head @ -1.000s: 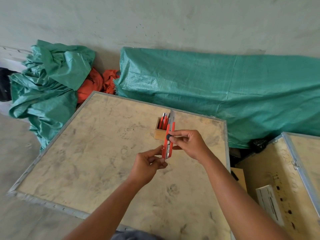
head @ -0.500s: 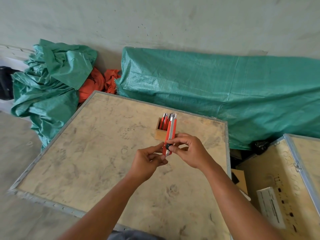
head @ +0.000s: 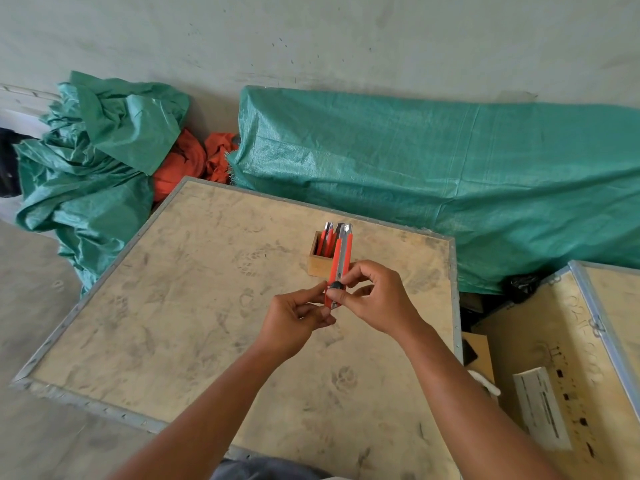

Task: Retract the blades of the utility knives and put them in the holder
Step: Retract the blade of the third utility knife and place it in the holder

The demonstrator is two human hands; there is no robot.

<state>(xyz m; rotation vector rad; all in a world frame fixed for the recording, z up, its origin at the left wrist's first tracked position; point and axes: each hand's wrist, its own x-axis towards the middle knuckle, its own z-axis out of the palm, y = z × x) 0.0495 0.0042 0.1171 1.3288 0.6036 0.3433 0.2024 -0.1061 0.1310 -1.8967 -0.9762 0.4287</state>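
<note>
An orange utility knife (head: pixel 341 259) with a metal track and a black slider stands nearly upright above the plywood table (head: pixel 180 306). My left hand (head: pixel 296 320) pinches its lower end. My right hand (head: pixel 375 299) grips its lower body, thumb and fingers at the black slider. Only a short bit of blade shows at its top. Right behind the knife stands a small wooden holder (head: pixel 318 265) with several orange knives (head: pixel 326 239) upright in it.
Green tarps (head: pixel 433 168) and orange cloth (head: pixel 188 161) lie beyond the table's far edge. A second plywood crate (head: pixel 568 341) with a white label stands at the right, a dark gap between it and the table.
My right hand has slid down the knife from its middle to the lower end with the black slider, and the long blade at the top has drawn in. The left hand keeps its hold.
</note>
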